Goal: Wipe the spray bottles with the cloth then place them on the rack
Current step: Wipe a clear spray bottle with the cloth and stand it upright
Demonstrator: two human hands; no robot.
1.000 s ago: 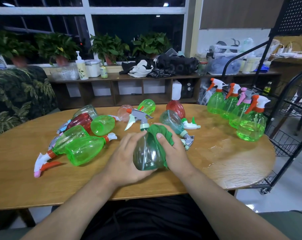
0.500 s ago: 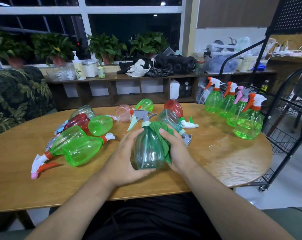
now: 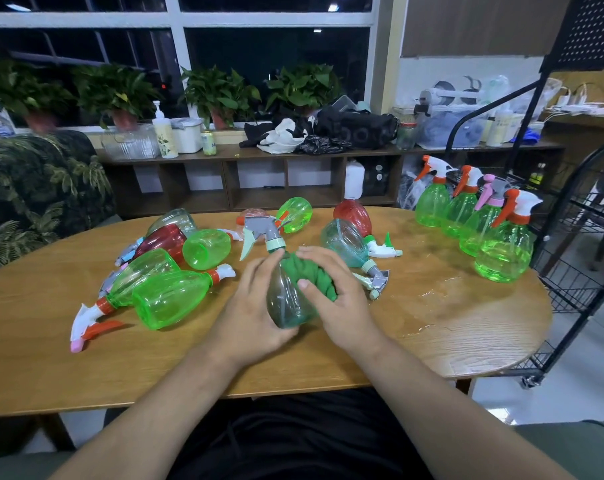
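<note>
On the left of the table (image 3: 34,341), a heap of spray bottles (image 3: 165,299) lies sideways; these likely wait for a wipe. Your left hand (image 3: 255,306) wraps round the teal bottle (image 3: 286,306), upright in the middle, to hold it steady. Your right hand (image 3: 345,306) squeezes the green cloth (image 3: 314,278) against its side to rub it. Four green bottles (image 3: 501,251) stand at the right, near the black rack (image 3: 586,287), likely clean and ready to go on.
</note>
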